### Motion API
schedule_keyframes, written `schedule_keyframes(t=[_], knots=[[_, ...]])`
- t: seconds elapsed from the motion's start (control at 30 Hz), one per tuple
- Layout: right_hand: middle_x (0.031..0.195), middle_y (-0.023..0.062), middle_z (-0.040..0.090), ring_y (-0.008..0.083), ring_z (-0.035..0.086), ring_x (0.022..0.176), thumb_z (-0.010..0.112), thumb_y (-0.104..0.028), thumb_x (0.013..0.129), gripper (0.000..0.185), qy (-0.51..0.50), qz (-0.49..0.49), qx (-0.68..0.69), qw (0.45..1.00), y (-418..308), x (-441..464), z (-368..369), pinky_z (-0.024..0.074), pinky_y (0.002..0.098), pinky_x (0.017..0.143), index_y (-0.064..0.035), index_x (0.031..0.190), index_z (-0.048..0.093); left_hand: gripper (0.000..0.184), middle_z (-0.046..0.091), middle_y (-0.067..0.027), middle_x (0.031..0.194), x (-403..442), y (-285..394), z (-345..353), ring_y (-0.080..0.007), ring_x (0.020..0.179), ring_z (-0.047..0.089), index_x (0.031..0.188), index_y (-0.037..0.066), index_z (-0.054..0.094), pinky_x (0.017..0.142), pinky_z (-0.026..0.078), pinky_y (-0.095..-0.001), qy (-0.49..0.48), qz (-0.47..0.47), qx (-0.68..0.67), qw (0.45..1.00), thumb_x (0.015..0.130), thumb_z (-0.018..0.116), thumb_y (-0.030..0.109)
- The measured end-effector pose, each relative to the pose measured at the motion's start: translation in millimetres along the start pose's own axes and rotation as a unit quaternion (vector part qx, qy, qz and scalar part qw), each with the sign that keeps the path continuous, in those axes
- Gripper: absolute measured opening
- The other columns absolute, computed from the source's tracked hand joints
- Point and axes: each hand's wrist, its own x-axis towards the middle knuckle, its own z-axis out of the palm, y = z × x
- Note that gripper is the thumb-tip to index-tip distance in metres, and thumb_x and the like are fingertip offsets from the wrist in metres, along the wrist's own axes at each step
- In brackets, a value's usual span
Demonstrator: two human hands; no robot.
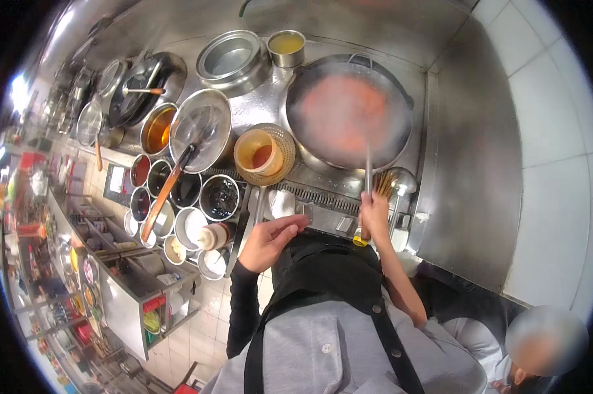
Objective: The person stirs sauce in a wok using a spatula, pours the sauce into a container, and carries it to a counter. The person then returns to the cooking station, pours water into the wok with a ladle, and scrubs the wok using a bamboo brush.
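Observation:
A wide black wok (404, 125) holds red food (339, 108) under thick steam. My right hand (374, 215) is closed around a long-handled wok utensil (368, 157) with a metal shaft and a yellow end. The working end of this utensil is lost in the steam and food, so its shape is hidden. My left hand (270, 241) is empty in front of the stove edge, with its fingers stretched out. Near it lies a folded white cloth (282, 204). A bamboo brush (389, 182) and a metal ladle (405, 180) rest just beyond my right hand.
Left of the wok, a perforated strainer (288, 148) carries a plastic tub (247, 152). A wood-handled mesh skimmer (201, 121) lies over several seasoning pots (219, 197). Behind stand a metal pot (234, 59) and a cup of yellow liquid (287, 44). Another person (470, 335) is at lower right.

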Motion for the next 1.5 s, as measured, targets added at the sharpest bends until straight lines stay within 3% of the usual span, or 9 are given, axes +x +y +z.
schedule_keyframes(t=[0.37,0.47,0.57,0.63,0.93,1.07,1.13,1.27,1.5], knots=[[0.103,0.0148,0.071,0.0253,0.067,0.095,0.05,-0.031,0.109,0.038,-0.297,0.077,0.166,0.937,-85.3,-2.2,13.1,0.0519,0.0384,0.089,0.0025,0.109,0.068,0.047,0.065,-0.0152,0.129,99.8,-31.4,58.9,-0.0268,0.114,0.066,0.136,-0.006,0.053,0.094,0.056,-0.038,-0.088,-0.203,-0.331,0.917,0.108,0.05,0.031],[0.106,0.0169,0.069,0.0326,0.067,0.094,0.05,-0.026,0.106,0.034,-0.045,-0.247,-0.087,0.964,-55.3,-13.8,-3.8,0.0527,0.0404,0.087,0.0022,0.112,0.068,0.035,0.067,-0.0178,0.122,142.7,-51.5,50.4,-0.0221,0.095,0.066,0.128,-0.007,0.052,0.081,0.056,-0.0323,-0.057,-0.173,-0.412,0.893,0.106,0.046,0.02],[0.09,0.0233,0.07,0.0409,0.069,0.083,0.052,-0.022,0.103,0.03,0.042,-0.209,-0.219,0.952,-7.8,-34.1,-57.6,0.0543,0.0457,0.079,0.0,0.107,0.072,0.027,0.067,-0.0172,0.117,152.2,-54.0,31.5,-0.0122,0.077,0.056,0.121,-0.006,0.054,0.064,0.05,-0.024,-0.076,-0.119,-0.445,0.884,0.104,0.049,0.014],[0.089,0.0276,0.068,0.0433,0.067,0.089,0.052,-0.017,0.095,0.028,-0.235,-0.077,-0.369,0.896,58.7,-41.3,-93.2,0.0537,0.0466,0.08,0.0017,0.097,0.072,0.015,0.065,-0.0101,0.099,143.7,-23.6,24.1,-0.0082,0.066,0.047,0.107,-0.003,0.059,0.053,0.04,-0.0212,-0.018,-0.141,-0.34,0.93,0.1,0.055,0.009],[0.094,0.026,0.07,0.0451,0.068,0.086,0.056,-0.012,0.083,0.024,-0.349,-0.019,-0.375,0.859,226.3,-84.5,-40.0,0.0544,0.0504,0.076,-0.0025,0.096,0.073,0.051,0.069,-0.0185,0.081,94.0,55.3,30.2,-0.0256,0.072,0.069,0.136,-0.009,0.053,0.071,0.054,-0.0352,0.083,0.09,0.37,0.921,0.089,0.064,0.003],[0.086,0.0132,0.072,0.0285,0.069,0.076,0.066,-0.019,0.088,0.022,-0.038,0.221,-0.065,0.972,394.8,-54.5,65.8,0.0563,0.0458,0.069,-0.0067,0.107,0.07,0.056,0.069,-0.0065,0.09,69.2,87.2,24.4,-0.0091,0.069,0.06,0.146,-0.005,0.047,0.067,0.049,-0.0235,0.094,0.075,0.346,0.93,0.093,0.063,0.0],[0.091,0.0064,0.069,0.0203,0.067,0.079,0.068,-0.02,0.09,0.024,0.118,0.328,0.433,0.832,388.0,-45.6,88.0,0.0558,0.0415,0.067,-0.0097,0.112,0.069,0.057,0.069,-0.0018,0.097,57.0,94.6,19.5,-0.0049,0.064,0.056,0.149,-0.002,0.047,0.059,0.046,-0.0201,0.106,0.036,0.256,0.96,0.094,0.061,-0.002],[0.097,0.0063,0.07,0.0221,0.068,0.084,0.061,-0.025,0.094,0.024,0.006,0.251,-0.059,0.966,380.0,-2.9,107.1,0.0569,0.0422,0.07,-0.011,0.113,0.068,0.059,0.067,-0.0066,0.103,40.2,119.7,13.3,-0.0023,0.054,0.048,0.151,0.0,0.046,0.045,0.037,-0.0183,0.144,-0.033,0.129,0.981,0.094,0.057,-0.009],[0.109,0.0062,0.072,0.0254,0.071,0.093,0.049,-0.033,0.102,0.03,-0.063,0.101,-0.464,0.878,342.6,0.8,99.8,0.0588,0.0433,0.075,-0.0133,0.116,0.068,0.062,0.066,-0.0152,0.104,25.9,106.1,-10.6,-0.0043,0.052,0.047,0.151,0.0,0.045,0.043,0.035,-0.0182,0.157,0.019,0.043,0.986,0.092,0.057,-0.01]])
